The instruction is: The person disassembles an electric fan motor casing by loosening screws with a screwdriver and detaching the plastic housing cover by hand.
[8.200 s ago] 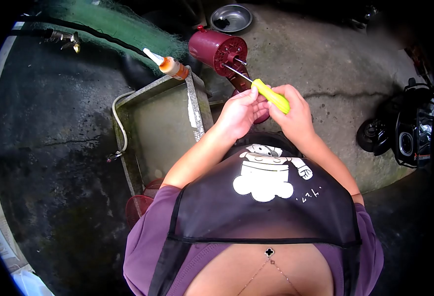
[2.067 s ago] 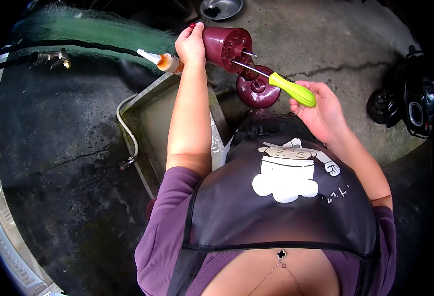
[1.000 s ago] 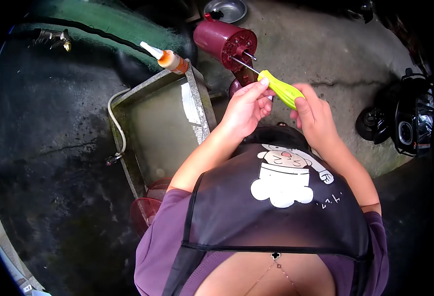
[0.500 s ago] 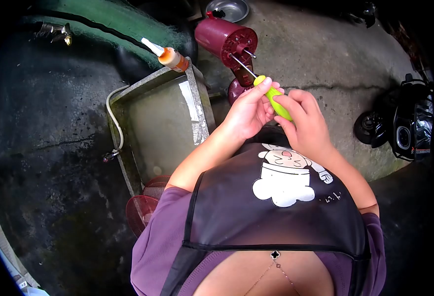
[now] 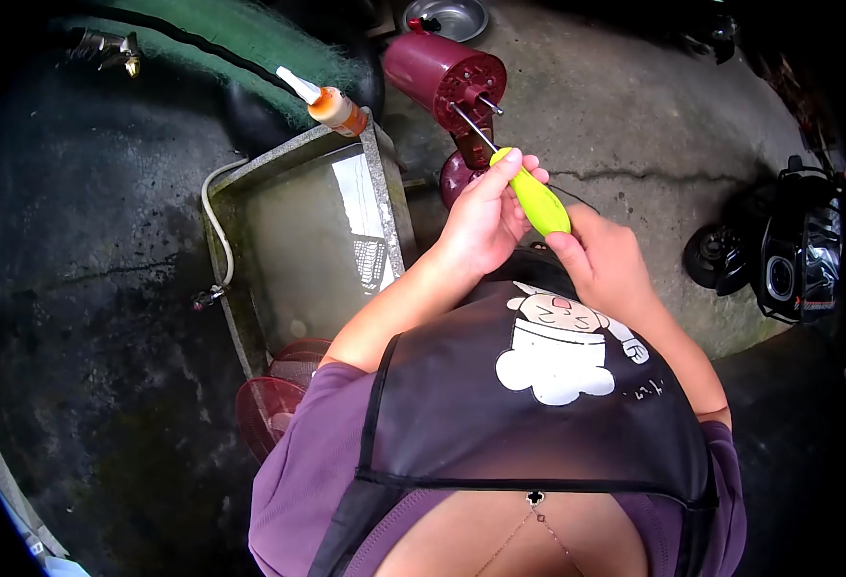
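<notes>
The right hand [image 5: 608,252] pinches the butt of the yellow-green screwdriver [image 5: 537,200] between thumb and fingers; the left hand [image 5: 485,217] grips its handle farther forward. The screwdriver's shaft slants up to the end face of the maroon housing [image 5: 431,73], just past the grey basin's [image 5: 386,192] far right corner. A tilted orange-and-white bottle [image 5: 338,112] rests at that corner; beyond the housing sits a metal bowl [image 5: 461,21]

The screwdriver handle [image 5: 541,202] is bright lime, its shaft [image 5: 476,130] silver. The motor housing [image 5: 428,69] is maroon. The squeeze bottle [image 5: 336,111] mixes orange and pale peach, with a white nozzle [image 5: 297,85]. The black apron [image 5: 461,438] bears a white-hatted cartoon print [image 5: 558,370]; the shirt [image 5: 293,471] is purple, the netting [image 5: 260,48] green, the hose [image 5: 214,216] off-white.
</notes>
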Demonstrator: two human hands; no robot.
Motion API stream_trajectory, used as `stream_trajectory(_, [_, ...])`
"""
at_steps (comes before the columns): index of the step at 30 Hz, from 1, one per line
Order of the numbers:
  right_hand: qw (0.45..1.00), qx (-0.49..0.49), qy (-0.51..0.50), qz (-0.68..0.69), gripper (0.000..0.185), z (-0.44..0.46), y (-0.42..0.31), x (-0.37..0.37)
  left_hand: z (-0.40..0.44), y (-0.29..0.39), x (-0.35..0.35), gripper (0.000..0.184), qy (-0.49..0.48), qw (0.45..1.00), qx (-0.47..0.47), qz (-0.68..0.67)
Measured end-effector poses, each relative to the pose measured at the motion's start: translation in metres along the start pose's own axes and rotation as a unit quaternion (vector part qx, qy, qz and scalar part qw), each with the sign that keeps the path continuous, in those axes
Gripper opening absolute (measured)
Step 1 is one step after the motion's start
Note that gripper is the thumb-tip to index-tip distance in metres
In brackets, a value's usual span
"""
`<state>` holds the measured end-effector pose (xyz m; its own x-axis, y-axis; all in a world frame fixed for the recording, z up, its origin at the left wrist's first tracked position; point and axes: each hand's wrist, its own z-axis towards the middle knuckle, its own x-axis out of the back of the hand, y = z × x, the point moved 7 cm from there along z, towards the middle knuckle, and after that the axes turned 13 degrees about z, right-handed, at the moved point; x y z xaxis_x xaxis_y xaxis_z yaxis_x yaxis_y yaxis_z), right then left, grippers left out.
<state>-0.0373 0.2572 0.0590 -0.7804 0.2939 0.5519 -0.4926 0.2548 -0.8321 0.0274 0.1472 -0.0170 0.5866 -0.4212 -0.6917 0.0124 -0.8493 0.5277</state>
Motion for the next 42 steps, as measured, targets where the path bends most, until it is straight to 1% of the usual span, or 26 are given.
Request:
stream_trajectory(2, [0.999,0.009,0.033,-0.021,0.036,-0.002,-0.002,-0.003,0.001,0.004,0.003,0.024,0.018,1.000,-0.021,-0.006])
stream_trajectory(4, [0.997,0.020,0.066,-0.041,0.040,0.001,-0.008,-0.002,0.001,0.001,0.003,0.031,-0.054,0.998,0.012,0.027])
stream_trajectory(6, [0.972,0.157,0.165,-0.057,0.040,0.000,-0.030,0.011,-0.001,0.004,0.001,0.028,-0.055,0.998,0.009,0.022])
stream_trajectory(7, [0.972,0.158,0.165,-0.058,0.040,-0.001,-0.035,0.014,-0.001,0.006,-0.001,0.024,-0.058,0.998,0.005,0.017])
stream_trajectory(9, [0.996,0.039,0.071,0.039,0.042,0.002,-0.027,0.009,0.001,0.004,0.000,0.024,-0.053,0.999,0.007,0.006])
stream_trajectory(10, [0.996,0.039,0.071,0.038,0.042,0.003,-0.024,0.006,0.001,0.002,0.002,0.024,-0.045,0.999,0.011,-0.005])
stream_trajectory(12, [0.984,0.130,0.115,-0.035,0.051,0.003,-0.025,0.005,-0.001,0.003,0.002,0.025,-0.047,0.999,0.015,0.010])
stream_trajectory(13, [0.984,0.131,0.114,-0.035,0.051,0.005,-0.024,0.007,0.000,0.002,0.002,0.028,-0.071,0.997,0.011,0.015])
stream_trajectory(15, [0.969,0.199,0.102,-0.107,0.055,0.006,-0.035,0.006,0.000,0.001,0.002,0.032,-0.094,0.995,0.007,0.020])
stream_trajectory(16, [0.969,0.199,0.102,-0.107,0.055,0.005,-0.039,0.006,-0.001,0.002,0.002,0.032,-0.084,0.996,0.007,0.013])
stream_trajectory(18, [0.990,0.082,0.108,0.027,0.045,0.004,-0.029,0.008,-0.002,0.004,0.000,0.031,-0.074,0.997,0.006,0.006])
stream_trajectory(20, [0.994,0.057,0.081,0.047,0.045,0.004,-0.016,0.004,-0.004,0.003,-0.003,0.025,-0.066,0.998,0.013,0.004])
stream_trajectory(22, [0.967,0.192,0.094,-0.139,0.054,0.001,-0.031,0.005,-0.003,0.001,-0.003,0.024,-0.064,0.998,0.014,-0.006])
stream_trajectory(23, [0.963,0.212,0.087,-0.141,0.060,0.002,-0.033,0.004,-0.003,0.002,-0.004,0.024,-0.078,0.997,0.009,-0.005])
stream_trajectory(24, [0.963,0.212,0.087,-0.141,0.060,0.002,-0.036,0.004,-0.003,0.004,-0.004,0.024,-0.092,0.996,0.003,-0.004])
stream_trajectory(27, [0.988,0.092,0.100,0.077,0.051,0.003,-0.029,0.007,-0.003,0.003,-0.003,0.024,-0.062,0.998,0.010,-0.005])
stream_trajectory(28, [0.988,0.091,0.101,0.077,0.051,0.002,-0.026,0.008,-0.004,0.001,-0.003,0.024,-0.062,0.998,0.011,-0.005])
stream_trajectory(30, [0.973,0.184,0.106,-0.094,0.056,0.000,-0.032,0.008,-0.003,-0.001,-0.004,0.025,-0.076,0.997,0.013,0.005])
stream_trajectory(31, [0.962,0.214,0.123,-0.112,0.053,-0.001,-0.035,0.008,-0.003,-0.001,-0.004,0.025,-0.086,0.996,0.016,0.002])
stream_trajectory(32, [0.963,0.214,0.121,-0.112,0.053,-0.001,-0.039,0.006,-0.003,0.000,-0.003,0.025,-0.085,0.996,0.016,0.001])
stream_trajectory(35, [0.967,0.183,0.176,-0.013,0.047,-0.001,-0.040,0.015,-0.004,0.004,-0.004,0.026,-0.079,0.997,0.004,-0.015])
stream_trajectory(37, [0.990,0.099,0.096,0.023,0.050,0.002,-0.020,0.004,-0.005,0.002,-0.005,0.025,-0.068,0.998,0.008,0.007])
stream_trajectory(38, [0.990,0.100,0.097,0.023,0.050,0.004,-0.017,0.006,-0.004,0.001,-0.005,0.025,-0.069,0.998,0.008,0.007])
stream_trajectory(40, [0.947,0.274,0.132,-0.101,0.051,0.001,-0.036,0.007,-0.003,0.001,-0.006,0.026,-0.095,0.995,-0.003,-0.007])
stream_trajectory(41, [0.948,0.273,0.131,-0.100,0.051,0.000,-0.041,0.007,-0.002,0.001,-0.004,0.026,-0.094,0.996,-0.003,-0.008])
stream_trajectory(42, [0.967,0.213,0.131,-0.038,0.051,0.002,-0.042,0.012,-0.001,0.002,-0.003,0.026,-0.084,0.996,-0.004,-0.013])
